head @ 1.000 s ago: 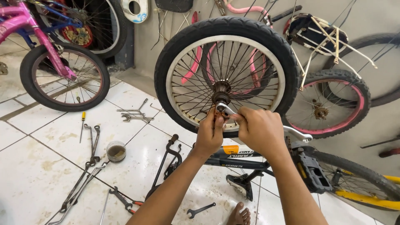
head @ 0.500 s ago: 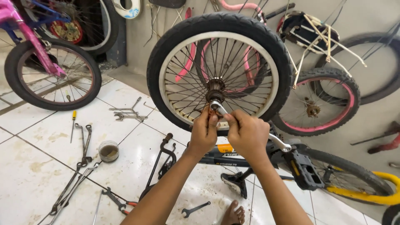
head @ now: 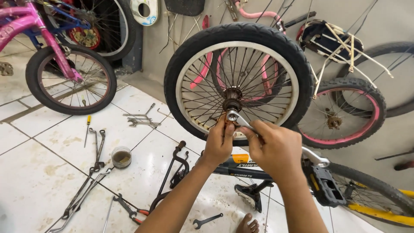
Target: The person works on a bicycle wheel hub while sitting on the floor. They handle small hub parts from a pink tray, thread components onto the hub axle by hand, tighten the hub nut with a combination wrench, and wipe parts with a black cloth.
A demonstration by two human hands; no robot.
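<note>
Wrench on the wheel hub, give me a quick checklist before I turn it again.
1. Wrench head seated at the hub: ok.
2. Right hand gripping the wrench handle: ok.
3. Left hand steadying at the axle below the hub: ok.
4. Jaw fit on the nut: cannot tell, fingers hide it.
5. Wheel upright: ok.
6. Bare foot away from the floor spanner: not ok, close by.

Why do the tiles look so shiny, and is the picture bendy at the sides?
In the head view, soft daylight bounces pale glare off the white floor tiles; shadows are faint. The wide lens curves the edges, so the pink bicycle leans. The wheel, wrench, left hand and right hand look sharp.
</note>
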